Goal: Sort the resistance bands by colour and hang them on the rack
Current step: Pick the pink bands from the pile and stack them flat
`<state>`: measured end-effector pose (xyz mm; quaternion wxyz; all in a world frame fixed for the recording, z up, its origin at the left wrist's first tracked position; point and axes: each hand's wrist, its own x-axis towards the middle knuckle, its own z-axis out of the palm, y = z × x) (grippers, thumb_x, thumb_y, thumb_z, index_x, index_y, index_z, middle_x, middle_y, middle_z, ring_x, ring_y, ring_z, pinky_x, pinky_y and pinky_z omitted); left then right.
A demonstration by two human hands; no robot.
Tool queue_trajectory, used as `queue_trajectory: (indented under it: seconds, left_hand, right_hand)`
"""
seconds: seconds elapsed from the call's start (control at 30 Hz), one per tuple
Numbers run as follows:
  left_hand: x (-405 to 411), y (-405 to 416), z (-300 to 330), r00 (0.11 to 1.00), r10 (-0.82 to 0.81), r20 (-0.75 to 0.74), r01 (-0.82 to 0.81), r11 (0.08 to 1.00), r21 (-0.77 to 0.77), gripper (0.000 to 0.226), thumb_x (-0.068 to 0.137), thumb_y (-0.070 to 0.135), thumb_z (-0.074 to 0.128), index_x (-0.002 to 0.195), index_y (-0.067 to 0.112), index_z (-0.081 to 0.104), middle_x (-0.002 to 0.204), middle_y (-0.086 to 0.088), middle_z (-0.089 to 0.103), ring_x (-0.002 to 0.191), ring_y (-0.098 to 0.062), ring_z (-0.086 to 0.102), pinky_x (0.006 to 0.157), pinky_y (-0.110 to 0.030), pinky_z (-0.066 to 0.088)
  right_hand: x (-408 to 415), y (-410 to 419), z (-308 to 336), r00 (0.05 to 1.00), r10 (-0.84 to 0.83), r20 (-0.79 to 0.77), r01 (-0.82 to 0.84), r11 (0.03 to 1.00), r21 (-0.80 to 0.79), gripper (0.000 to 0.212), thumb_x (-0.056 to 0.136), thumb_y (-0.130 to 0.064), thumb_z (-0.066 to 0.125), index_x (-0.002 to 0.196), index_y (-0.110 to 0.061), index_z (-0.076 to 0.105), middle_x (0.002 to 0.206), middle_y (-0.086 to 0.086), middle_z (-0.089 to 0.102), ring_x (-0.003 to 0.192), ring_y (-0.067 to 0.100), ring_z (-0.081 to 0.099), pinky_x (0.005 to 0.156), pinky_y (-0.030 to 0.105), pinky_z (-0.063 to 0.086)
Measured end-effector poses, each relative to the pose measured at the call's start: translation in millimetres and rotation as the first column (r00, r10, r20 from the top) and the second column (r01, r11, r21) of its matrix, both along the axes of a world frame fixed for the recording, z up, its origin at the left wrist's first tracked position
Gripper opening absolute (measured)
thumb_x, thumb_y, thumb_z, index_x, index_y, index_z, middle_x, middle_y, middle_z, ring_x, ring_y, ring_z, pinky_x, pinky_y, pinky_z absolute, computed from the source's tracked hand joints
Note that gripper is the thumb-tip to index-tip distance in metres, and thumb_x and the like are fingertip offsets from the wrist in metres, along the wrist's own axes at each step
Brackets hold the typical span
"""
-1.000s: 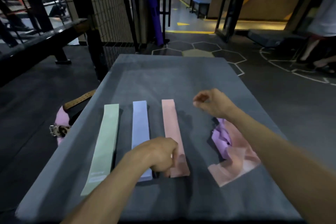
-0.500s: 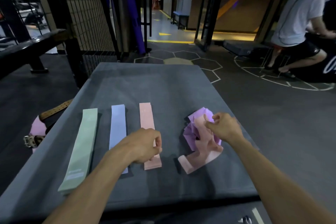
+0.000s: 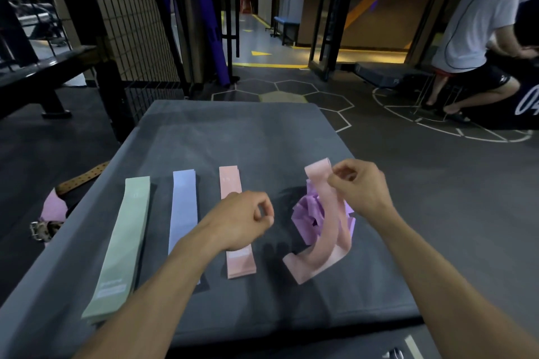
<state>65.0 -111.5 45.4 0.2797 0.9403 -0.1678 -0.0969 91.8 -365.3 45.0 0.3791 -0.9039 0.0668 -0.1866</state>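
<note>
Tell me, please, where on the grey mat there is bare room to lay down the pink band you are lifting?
The far half of the grey mat, beyond the green band, blue band and pink stack, is bare. So is the near strip by the right forearm. It is crowded around the purple and pink heap, where the right hand pinches the pink band.

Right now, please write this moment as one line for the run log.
right hand pinches pink band, lifted from purple pile | left hand curled, holds nothing | green, blue, pink stacks flat on mat
</note>
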Motion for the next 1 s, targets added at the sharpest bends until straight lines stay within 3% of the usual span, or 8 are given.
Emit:
queue_trajectory:
  seconds: [0.07,0.17,0.43,0.57,0.73,0.83,0.93,1.0]
  left_hand:
    - [1,-2,3,0.998,0.031,0.053,-0.027,0.998,-0.060,0.009,0.096,0.029,0.059,0.088,0.031,0.063,0.073,0.014,0.072,0.066,0.001,0.061,0.061,-0.020,0.042]
    - [-2,-4,4,0.997,0.035,0.063,-0.030,0.995,-0.092,0.010,0.096,0.027,0.059,0.088,0.030,0.064,0.071,0.015,0.072,0.062,0.006,0.060,0.059,-0.018,0.039]
    - [-4,2,2,0.999,0.031,0.042,-0.028,0.996,-0.090,0.011,0.097,0.026,0.058,0.088,0.029,0.063,0.072,0.015,0.073,0.063,0.008,0.060,0.059,-0.020,0.041]
    - [-4,4,3,0.997,0.047,0.053,-0.043,0.996,-0.073,0.010,0.097,0.026,0.059,0.088,0.029,0.063,0.071,0.015,0.073,0.062,0.008,0.060,0.058,-0.019,0.040]
    - [-2,3,2,0.997,0.049,0.059,-0.046,0.998,-0.054,0.010,0.097,0.027,0.058,0.088,0.030,0.062,0.069,0.017,0.073,0.065,0.006,0.062,0.060,-0.021,0.042]
    - [-2,0,2,0.997,0.039,0.062,-0.035,0.998,-0.055,0.010,0.097,0.027,0.058,0.089,0.030,0.062,0.069,0.017,0.072,0.066,0.006,0.061,0.061,-0.020,0.042]
    - [-1,-5,3,0.994,0.078,0.074,-0.058,0.969,-0.238,0.004,0.094,0.033,0.065,0.099,0.033,0.064,0.086,0.016,0.071,0.077,0.000,0.064,0.068,-0.018,0.047]
    - [-1,-10,5,0.998,0.059,-0.008,-0.056,0.877,-0.478,0.031,0.087,0.046,0.070,0.114,0.035,0.062,0.106,0.016,0.069,0.092,-0.004,0.067,0.082,-0.025,0.055]
  right_hand:
    - [-6,-2,6,0.998,-0.024,0.062,0.023,0.999,0.022,0.008,0.080,-0.021,0.071,0.072,-0.020,0.072,0.067,-0.012,0.070,0.065,0.000,0.064,0.060,0.016,0.047]
    - [-6,-7,1,0.992,-0.113,0.064,0.113,0.994,0.000,0.007,0.081,-0.019,0.070,0.074,-0.017,0.072,0.070,-0.009,0.071,0.072,0.015,0.068,0.068,0.027,0.053]
    - [-1,-20,-6,0.967,-0.253,0.044,0.255,0.966,-0.047,0.008,0.082,-0.026,0.070,0.078,-0.021,0.066,0.073,-0.003,0.070,0.077,0.027,0.066,0.068,0.034,0.052]
    - [-2,-21,0,0.963,-0.241,0.118,0.254,0.960,-0.117,0.008,0.084,-0.027,0.072,0.084,-0.024,0.065,0.088,-0.008,0.066,0.082,0.023,0.062,0.069,0.031,0.043]
    - [-4,-19,13,0.950,-0.166,0.265,0.238,0.935,-0.265,0.014,0.083,-0.026,0.076,0.077,-0.021,0.064,0.095,-0.008,0.054,0.086,0.021,0.055,0.072,0.034,0.045]
    - [-7,-14,22,0.948,-0.126,0.292,0.185,0.966,-0.182,0.017,0.082,-0.024,0.078,0.074,-0.018,0.063,0.089,-0.008,0.055,0.079,0.016,0.056,0.065,0.031,0.044]
    - [-16,3,30,0.957,0.001,0.290,0.001,1.000,-0.006,0.020,0.079,-0.018,0.079,0.071,-0.017,0.061,0.078,-0.006,0.063,0.070,0.011,0.060,0.062,0.031,0.052]
    - [-24,21,34,0.951,0.112,0.288,-0.115,0.993,-0.008,0.021,0.079,-0.019,0.079,0.071,-0.018,0.060,0.073,-0.006,0.066,0.067,0.010,0.063,0.061,0.029,0.053]
